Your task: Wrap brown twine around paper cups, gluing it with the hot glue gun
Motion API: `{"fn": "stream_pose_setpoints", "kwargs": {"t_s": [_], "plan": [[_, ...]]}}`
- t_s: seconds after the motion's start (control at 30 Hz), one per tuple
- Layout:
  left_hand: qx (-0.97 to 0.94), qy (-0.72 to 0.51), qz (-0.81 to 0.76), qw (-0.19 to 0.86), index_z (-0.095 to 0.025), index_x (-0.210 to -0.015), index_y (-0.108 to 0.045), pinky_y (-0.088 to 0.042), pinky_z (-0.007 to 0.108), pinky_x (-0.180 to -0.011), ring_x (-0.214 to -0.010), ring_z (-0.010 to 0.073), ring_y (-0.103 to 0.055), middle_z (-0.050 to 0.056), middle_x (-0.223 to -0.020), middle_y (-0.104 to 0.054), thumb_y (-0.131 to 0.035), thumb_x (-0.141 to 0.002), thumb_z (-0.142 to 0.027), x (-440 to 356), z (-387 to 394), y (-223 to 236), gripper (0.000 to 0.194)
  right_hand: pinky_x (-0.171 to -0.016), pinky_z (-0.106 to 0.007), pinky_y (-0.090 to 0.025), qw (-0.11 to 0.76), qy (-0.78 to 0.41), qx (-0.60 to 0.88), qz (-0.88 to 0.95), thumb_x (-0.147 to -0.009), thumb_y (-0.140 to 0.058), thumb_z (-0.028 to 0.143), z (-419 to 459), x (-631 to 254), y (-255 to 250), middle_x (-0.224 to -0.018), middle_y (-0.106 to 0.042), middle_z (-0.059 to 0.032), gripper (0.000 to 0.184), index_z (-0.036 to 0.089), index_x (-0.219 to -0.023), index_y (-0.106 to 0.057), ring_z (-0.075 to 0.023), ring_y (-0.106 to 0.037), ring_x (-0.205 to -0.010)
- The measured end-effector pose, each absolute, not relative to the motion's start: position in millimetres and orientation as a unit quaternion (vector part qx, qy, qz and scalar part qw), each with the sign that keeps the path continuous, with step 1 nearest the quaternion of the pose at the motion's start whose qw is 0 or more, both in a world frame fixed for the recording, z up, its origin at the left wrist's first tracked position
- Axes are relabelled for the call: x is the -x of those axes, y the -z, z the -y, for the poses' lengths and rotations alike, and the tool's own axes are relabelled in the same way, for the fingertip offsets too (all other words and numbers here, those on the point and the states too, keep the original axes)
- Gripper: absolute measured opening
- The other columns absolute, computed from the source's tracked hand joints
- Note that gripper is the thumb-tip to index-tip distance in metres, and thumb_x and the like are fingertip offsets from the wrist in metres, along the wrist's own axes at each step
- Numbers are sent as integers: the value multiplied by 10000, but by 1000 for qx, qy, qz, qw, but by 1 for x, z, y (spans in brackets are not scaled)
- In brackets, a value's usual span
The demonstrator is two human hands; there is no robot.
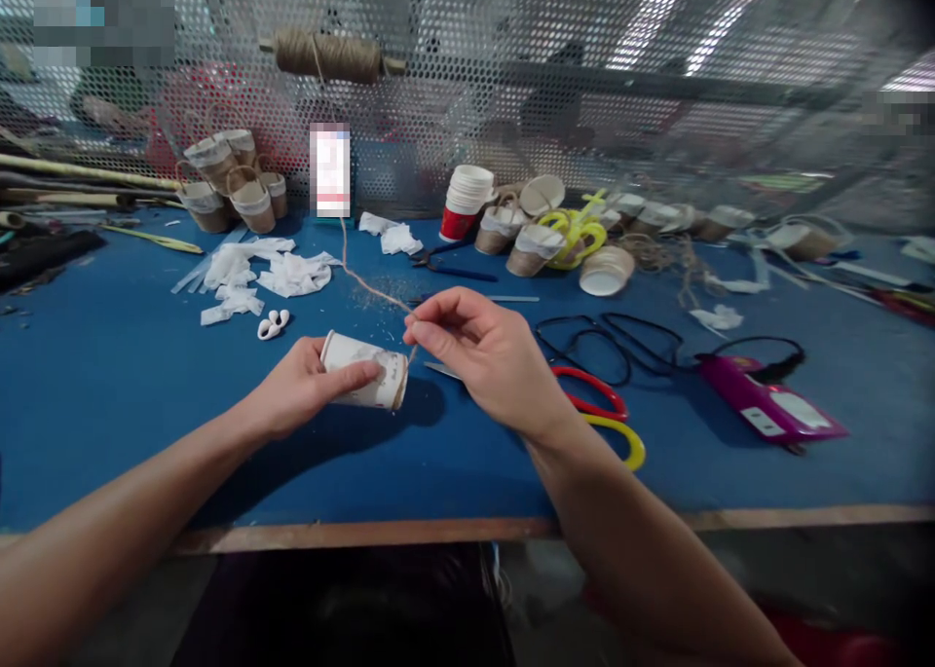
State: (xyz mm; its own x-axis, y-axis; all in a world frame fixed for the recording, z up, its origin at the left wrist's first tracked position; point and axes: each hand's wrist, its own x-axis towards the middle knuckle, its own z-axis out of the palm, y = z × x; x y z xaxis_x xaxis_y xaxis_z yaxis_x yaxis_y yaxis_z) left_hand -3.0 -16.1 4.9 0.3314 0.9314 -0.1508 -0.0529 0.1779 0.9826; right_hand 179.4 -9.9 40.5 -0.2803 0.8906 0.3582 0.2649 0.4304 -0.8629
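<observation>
- White paper cup [347,353], tipped sideways over the blue surface [109,433], rim facing left, with a brown band at its base!
- Left hand [305,385] wraps round it, thumb pressed along the wall; right hand [478,346] pinches the twine [369,285] between thumb and forefinger, just beside the base.
- Back goes that strand, towards the lit screen [330,172], below the spool [327,55] at the mesh.
- Danger one: let that pinch slacken and the strand could well spring off the base edge.
- Danger two: too firm a left thumb, and the thin wall may buckle.
- Danger three: a sharp tug might snag the line at the screen.
- And watch those scissors [595,391], partly under the right hand; a dropped strand could catch there.
</observation>
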Motion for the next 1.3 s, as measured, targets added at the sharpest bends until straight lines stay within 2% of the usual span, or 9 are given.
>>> {"fn": "stream_pose_setpoints", "kwargs": {"t_s": [0.57,0.93,1.3], "plan": [[-553,-401,-403,609,-130,-744,-684,-490,208,-593,-575,103,-563,29,-688,-673,-684,-650,-255,2,25,-12,157,-627,-249,-429,412,-327,443,726,-762,-558,258,3,-179,-37,-734,-597,-1,93,166,-765,-547,-108,-546,-667],[-616,-409,-428,519,-126,-615,-642,-379,179,-423,-458,78,-410,-9,-523,-538,-671,-624,-273,3,29,-12,150,-602,-242,-420,391,-374,438,718,-766,-550,274,2,-179,-34,-721,-580,-1,109,166,-762,-552,-103,-520,-646],[-645,-412,-423,486,-138,-559,-582,-294,168,-370,-433,65,-323,-31,-486,-434,-641,-639,-256,5,32,-13,154,-613,-239,-408,395,-435,439,680,-740,-575,267,4,-177,-33,-703,-564,9,102,168,-732,-551,-101,-508,-647]]}}
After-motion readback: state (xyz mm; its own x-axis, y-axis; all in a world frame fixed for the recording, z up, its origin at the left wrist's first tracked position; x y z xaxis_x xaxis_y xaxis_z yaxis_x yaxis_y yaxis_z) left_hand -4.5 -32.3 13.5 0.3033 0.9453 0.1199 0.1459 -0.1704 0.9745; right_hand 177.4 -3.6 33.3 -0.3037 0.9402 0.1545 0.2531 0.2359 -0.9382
